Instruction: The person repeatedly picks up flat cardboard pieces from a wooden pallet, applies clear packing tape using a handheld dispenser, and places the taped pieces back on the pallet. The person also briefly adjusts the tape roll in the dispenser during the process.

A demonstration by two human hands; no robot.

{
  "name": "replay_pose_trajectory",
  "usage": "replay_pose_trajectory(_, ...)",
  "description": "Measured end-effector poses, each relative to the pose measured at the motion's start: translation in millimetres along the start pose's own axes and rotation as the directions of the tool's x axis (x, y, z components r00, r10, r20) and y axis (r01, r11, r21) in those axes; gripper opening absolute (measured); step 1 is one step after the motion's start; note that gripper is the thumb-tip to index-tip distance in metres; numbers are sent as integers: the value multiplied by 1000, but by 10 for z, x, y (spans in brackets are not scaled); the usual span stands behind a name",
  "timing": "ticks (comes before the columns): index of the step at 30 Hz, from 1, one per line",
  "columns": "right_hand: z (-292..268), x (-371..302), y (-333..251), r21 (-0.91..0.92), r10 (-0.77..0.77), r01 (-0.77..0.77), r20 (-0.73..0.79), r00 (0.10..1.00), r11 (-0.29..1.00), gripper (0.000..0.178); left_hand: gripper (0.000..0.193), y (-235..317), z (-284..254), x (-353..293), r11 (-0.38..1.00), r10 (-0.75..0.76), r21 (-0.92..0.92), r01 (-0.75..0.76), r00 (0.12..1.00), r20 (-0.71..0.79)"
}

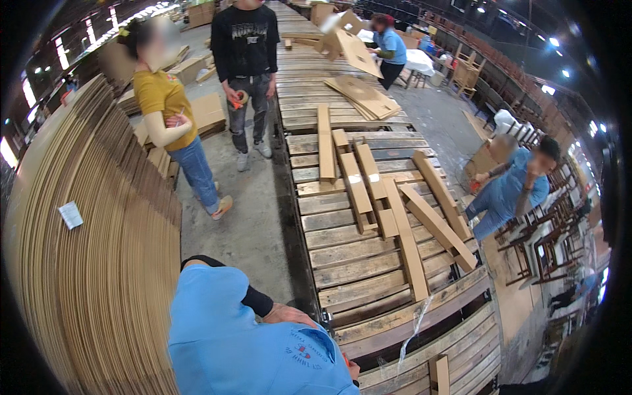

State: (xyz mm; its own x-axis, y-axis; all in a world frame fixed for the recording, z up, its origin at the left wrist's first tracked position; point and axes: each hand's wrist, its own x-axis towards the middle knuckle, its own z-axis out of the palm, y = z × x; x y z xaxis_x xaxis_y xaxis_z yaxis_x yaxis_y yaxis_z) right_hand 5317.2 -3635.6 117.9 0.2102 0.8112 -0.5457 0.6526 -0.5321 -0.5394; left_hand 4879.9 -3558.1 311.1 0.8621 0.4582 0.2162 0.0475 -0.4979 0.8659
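My blue shirt fills the lower middle of the head view. My left hand (289, 315), below a black sleeve, lies low against my body; the shirt front hides its fingers. At the shirt's right edge, a small part of my right hand (354, 369) shows beside an orange-red thing (346, 359), too covered to name. Both hands are near the edge of a slatted wooden conveyor table (355, 283). Long folded cardboard pieces (405, 247) lie on it, beyond reach of the hidden fingers. A short cardboard piece (440, 372) rests on the nearer slats.
A tall stack of flat cardboard (99, 263) stands on my left. Two people stand in the aisle; one holds an orange tape dispenser (238, 100). Others in blue are across the table. Flat cardboard sheets (362, 95) lie farther along. Clear plastic film (415, 329) hangs over a gap.
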Motion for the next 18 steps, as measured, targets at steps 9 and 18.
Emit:
replay_pose_trajectory(9, 65, 210, 780, 56, -171, 164, 166, 971, 985, 32, 41, 559, -1369, 618, 834, -91, 529, 158, 984, -152)
replay_pose_trajectory(18, -336, -48, 69, -59, -72, 78, 97, 993, 995, 45, 61, 3076, -3023, 1042, 521, 719, 813, 259, 380, -582)
